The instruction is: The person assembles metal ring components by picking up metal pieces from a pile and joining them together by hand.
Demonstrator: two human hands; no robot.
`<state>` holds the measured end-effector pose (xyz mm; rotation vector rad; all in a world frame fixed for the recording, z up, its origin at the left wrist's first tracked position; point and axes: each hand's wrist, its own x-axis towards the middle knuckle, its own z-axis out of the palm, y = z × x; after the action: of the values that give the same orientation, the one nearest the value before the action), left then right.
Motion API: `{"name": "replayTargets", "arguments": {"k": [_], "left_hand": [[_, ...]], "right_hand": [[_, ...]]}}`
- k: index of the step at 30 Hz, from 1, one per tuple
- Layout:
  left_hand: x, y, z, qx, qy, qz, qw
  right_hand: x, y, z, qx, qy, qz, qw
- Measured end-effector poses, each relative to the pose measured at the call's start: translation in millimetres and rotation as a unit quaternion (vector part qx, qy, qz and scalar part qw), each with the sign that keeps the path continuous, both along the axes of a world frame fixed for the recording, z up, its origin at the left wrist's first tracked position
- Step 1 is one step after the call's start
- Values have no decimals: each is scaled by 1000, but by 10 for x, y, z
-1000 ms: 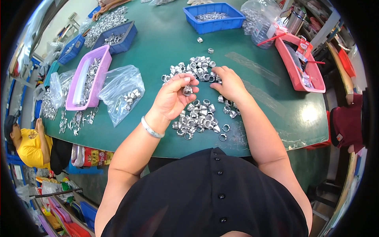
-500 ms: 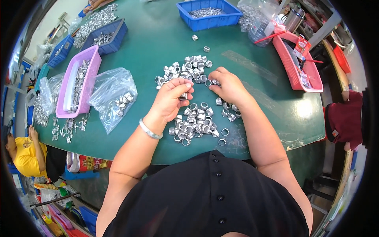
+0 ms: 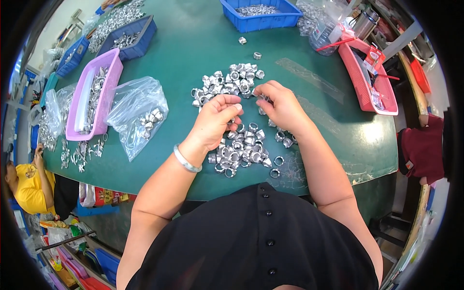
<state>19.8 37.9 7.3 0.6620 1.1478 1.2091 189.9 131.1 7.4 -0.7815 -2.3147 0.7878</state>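
My left hand (image 3: 216,122), with a pale bangle (image 3: 185,159) at its wrist, is closed in a pinch between two piles of silvery metal rings. A ring shows partly beneath its curled fingers. My right hand (image 3: 282,107) is bent over the right end of the far pile (image 3: 227,82), thumb and fingers closed round a ring (image 3: 264,98) that they partly hide. Just below my hands lies the near pile (image 3: 241,151). A few more rings (image 3: 285,139) lie under my right wrist, and two single rings (image 3: 275,172) sit at the near pile's right.
Left on the green table (image 3: 183,48) are a clear plastic bag (image 3: 137,116) with rings, a pink-purple tray (image 3: 75,116) and a blue bin (image 3: 145,41). Another blue bin (image 3: 261,23) stands far off, a red basket (image 3: 374,108) right. People are at both sides.
The view has shifted slightly. My left hand has come a little nearer to me relative to the piles, and its ring is more hidden. My right hand stays close to the same place.
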Motion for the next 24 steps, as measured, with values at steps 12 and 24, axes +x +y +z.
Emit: {"name": "replayTargets", "arguments": {"k": [12, 24], "left_hand": [[-178, -33, 49, 185, 556, 22, 810], [-100, -1, -28, 205, 684, 25, 699]], "right_hand": [[58, 13, -1, -19, -96, 35, 995], [71, 9, 21, -19, -87, 46, 995]]}}
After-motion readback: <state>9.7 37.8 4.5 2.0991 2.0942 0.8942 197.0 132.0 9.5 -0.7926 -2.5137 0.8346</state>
